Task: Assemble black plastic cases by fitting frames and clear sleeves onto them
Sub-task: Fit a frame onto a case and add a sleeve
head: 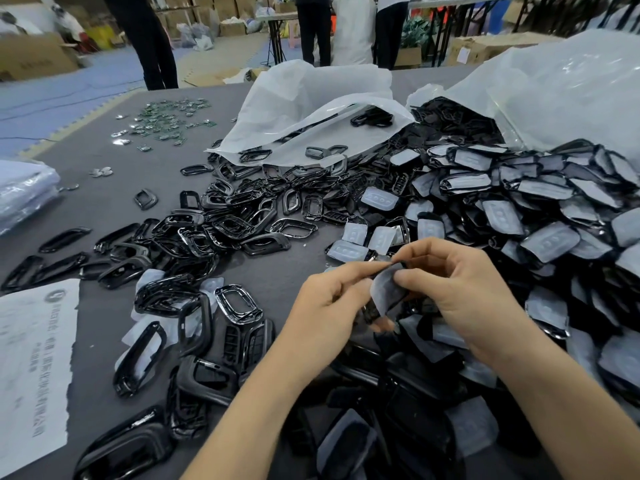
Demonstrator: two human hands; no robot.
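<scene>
Both hands work over the grey table (pixel 291 261). The left hand (pixel 329 306) and right hand (pixel 460 289) each pinch a clear sleeve (pixel 384 289) (thumbs on its face), held against a black case (pixel 370 311) between them. Frames (pixel 225 223) lie to the left, and sleeved cases (pixel 536 209) are heaped to the right.

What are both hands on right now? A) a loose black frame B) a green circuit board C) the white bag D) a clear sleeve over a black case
D: the left hand and right hand both pinch the clear sleeve, with the black case showing beneath it.
</scene>
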